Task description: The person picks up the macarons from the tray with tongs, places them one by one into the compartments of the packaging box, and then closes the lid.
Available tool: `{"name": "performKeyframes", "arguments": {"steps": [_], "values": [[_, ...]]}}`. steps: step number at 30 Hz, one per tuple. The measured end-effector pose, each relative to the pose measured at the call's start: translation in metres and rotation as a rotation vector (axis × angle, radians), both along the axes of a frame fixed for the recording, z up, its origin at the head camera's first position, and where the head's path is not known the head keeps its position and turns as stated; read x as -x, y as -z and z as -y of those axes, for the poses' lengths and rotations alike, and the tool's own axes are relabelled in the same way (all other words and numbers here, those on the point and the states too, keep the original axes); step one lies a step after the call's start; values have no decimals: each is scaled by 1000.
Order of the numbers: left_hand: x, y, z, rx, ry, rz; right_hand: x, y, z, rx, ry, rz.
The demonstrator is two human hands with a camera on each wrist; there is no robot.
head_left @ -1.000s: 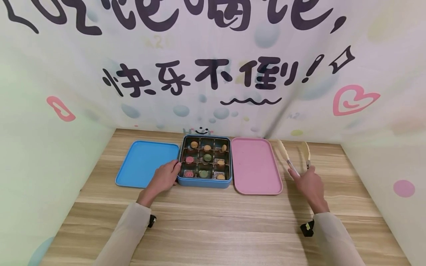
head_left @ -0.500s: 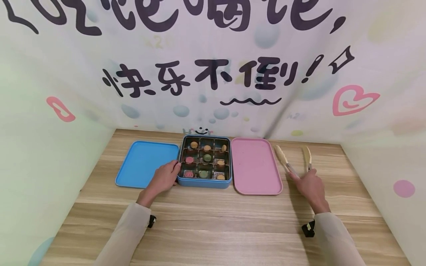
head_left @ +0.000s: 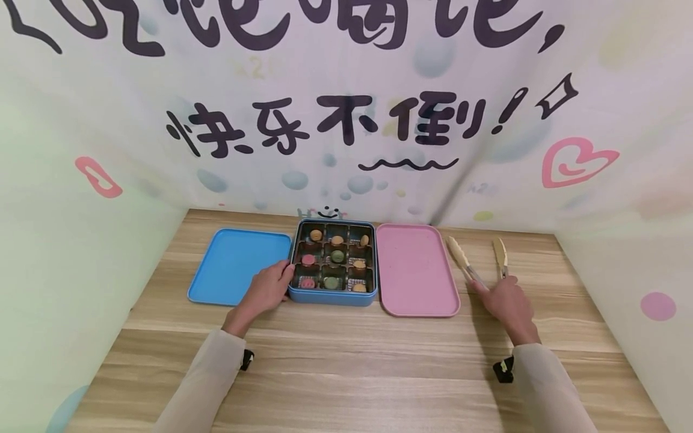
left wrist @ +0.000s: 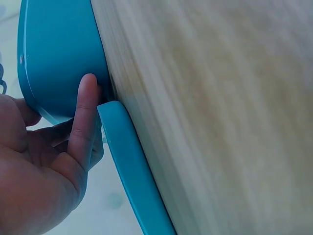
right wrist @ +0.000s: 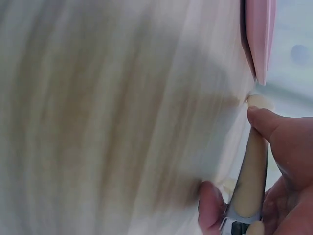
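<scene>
In the head view, a blue cookie box [head_left: 332, 297] stands near the back wall. Round cookies in brown, pink, green and pale yellow lie in its divided dark tray. My left hand [head_left: 265, 290] holds the box at its left front side, thumb by the rim; in the left wrist view a finger [left wrist: 84, 115] lies against the outer wall. At the right, my right hand [head_left: 508, 304] grips a pair of food tongs [head_left: 461, 255]. Their pale tips are spread wide apart over the table, with nothing between them. In the right wrist view, thumb and fingers surround the tongs' arms [right wrist: 250, 176].
A flat blue lid [head_left: 227, 264] lies left of the box, partly behind my left hand. Right beside the box is a pink tray [head_left: 418, 270]. The wooden table [head_left: 346, 367] ends at a printed fabric wall [head_left: 260, 180] behind and side walls left and right.
My right hand has shifted slightly right and nearer me. The tongs' tips have lowered and lie a little closer to me. The left hand, box and pink tray look unmoved.
</scene>
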State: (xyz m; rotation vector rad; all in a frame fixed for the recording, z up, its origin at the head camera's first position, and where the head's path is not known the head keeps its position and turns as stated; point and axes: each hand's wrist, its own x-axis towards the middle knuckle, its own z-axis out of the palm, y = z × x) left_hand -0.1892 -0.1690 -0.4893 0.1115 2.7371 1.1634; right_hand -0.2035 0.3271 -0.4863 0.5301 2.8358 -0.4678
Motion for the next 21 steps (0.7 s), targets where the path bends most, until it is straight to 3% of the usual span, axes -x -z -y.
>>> {"name": "performKeyframes", "arguments": {"steps": [7, 21], "values": [[-1, -1, 0, -6, 2, 0, 0, 0, 1, -85, -59, -1], [-1, -2, -2, 18, -6, -10, -6, -7, 4, -69, -111, 6]]}}
